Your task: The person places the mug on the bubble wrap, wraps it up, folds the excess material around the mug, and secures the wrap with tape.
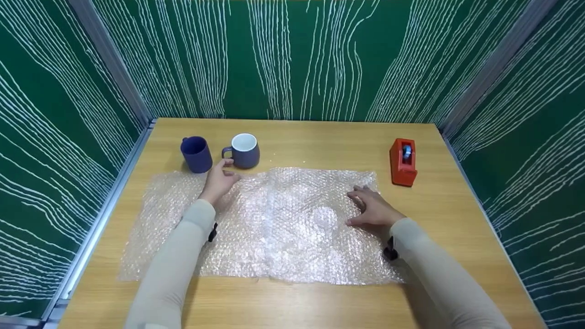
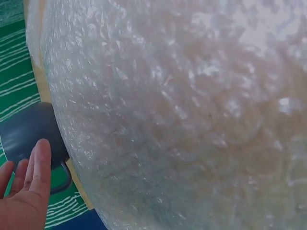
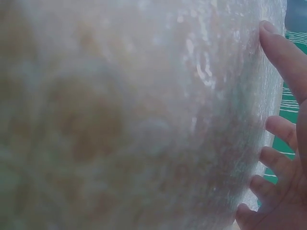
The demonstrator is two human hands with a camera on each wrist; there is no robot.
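Observation:
A sheet of clear bubble wrap [image 1: 292, 228] lies spread across the wooden table. My left hand [image 1: 220, 182] is over its far edge, fingers reaching toward the handle side of a grey-blue mug [image 1: 247, 157] with a white inside. In the left wrist view the fingers [image 2: 42, 158] look straight beside that mug [image 2: 36, 129]; whether they touch it I cannot tell. A dark purple mug [image 1: 197, 157] stands just left of the hand. Over the wrap's right part is my right hand [image 1: 372, 208], fingers spread and slightly bent, holding nothing. Bubble wrap [image 3: 144, 120] fills most of the right wrist view.
At the back right of the table stands a red tape dispenser [image 1: 403, 164] with a blue roll. Green panels [image 1: 320, 59] with white wavy lines enclose the table [image 1: 320, 304] at the back and both sides, joined by metal posts [image 1: 484, 68].

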